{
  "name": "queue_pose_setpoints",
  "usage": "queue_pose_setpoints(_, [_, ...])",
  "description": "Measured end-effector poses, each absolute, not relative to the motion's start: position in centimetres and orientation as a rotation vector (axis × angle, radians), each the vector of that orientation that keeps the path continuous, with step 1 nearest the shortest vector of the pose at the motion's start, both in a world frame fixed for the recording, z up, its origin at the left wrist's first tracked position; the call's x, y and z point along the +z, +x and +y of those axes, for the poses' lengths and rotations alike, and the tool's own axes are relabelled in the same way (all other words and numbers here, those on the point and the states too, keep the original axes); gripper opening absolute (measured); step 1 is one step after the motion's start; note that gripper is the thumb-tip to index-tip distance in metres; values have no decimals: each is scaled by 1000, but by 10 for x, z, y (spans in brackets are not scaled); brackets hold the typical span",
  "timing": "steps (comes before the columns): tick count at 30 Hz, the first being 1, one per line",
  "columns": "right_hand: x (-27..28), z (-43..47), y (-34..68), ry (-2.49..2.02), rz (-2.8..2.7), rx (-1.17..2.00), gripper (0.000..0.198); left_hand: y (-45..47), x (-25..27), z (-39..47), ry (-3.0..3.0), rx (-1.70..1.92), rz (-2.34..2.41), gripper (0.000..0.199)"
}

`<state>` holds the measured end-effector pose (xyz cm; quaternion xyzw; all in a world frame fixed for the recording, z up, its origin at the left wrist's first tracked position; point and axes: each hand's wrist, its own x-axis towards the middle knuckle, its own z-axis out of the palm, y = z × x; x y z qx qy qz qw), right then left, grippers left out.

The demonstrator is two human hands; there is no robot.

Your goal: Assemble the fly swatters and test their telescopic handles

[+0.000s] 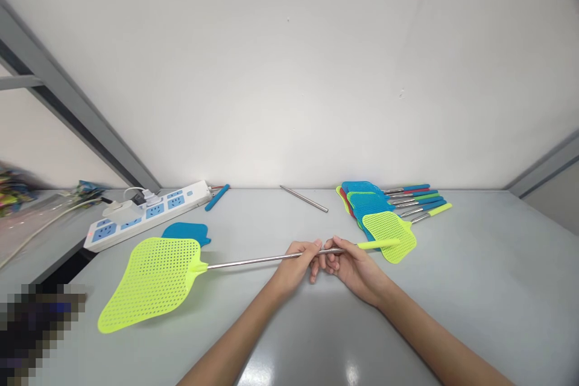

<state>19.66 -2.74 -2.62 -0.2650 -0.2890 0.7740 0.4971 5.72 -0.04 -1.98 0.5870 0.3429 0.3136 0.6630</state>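
A yellow-green fly swatter (pixel 154 283) with a perforated head and a metal telescopic rod lies across both hands, raised a little over the table. My left hand (pixel 296 262) pinches the rod near its middle, thumb on top. Close beside it, my right hand (pixel 346 262) is closed around the rod near the yellow-green grip, palm turned up. The swatter's head points left and its grip points right. Behind the head lies a loose blue swatter head (pixel 186 232), partly covered by it. A separate metal rod (pixel 304 198) rests near the wall.
Several finished-looking swatters (pixel 389 202) in blue, yellow-green and red are stacked at the right back. A white power strip (pixel 149 214) with plugs stands at the left, beside a loose blue handle (pixel 218 198). A white wall (pixel 289 72) bounds the grey table (pixel 452 289).
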Motion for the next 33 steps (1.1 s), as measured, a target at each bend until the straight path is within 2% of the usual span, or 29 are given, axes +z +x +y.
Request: queue_pose_setpoints(33, [-24,-26,196,-661,-705,1874,29,58,-17,-1,1332,696,789,43])
